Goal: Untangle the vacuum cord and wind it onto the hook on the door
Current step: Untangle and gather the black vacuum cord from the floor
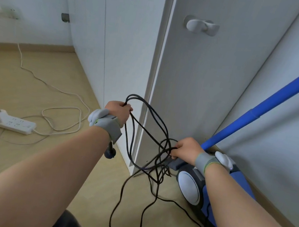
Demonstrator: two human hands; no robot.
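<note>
Plainly, both hands were on the vacuum cord (159, 165). The left hand (119, 112) was clenched round several gathered loops in front of the door's (200, 82) near edge. The right hand (186, 149) gripped crossing strands lower, by the foot of the door. Between them the black cord sagged in a tangle and trailed onto the floor (41, 154) below the door. What looked like its plug (110, 153) dangled under the left wrist. The blue vacuum (196, 191) stood at the door's base, its tube (288, 93) leaning across it. The grey hook (201, 26) sat high on the door, well above the cord.
</note>
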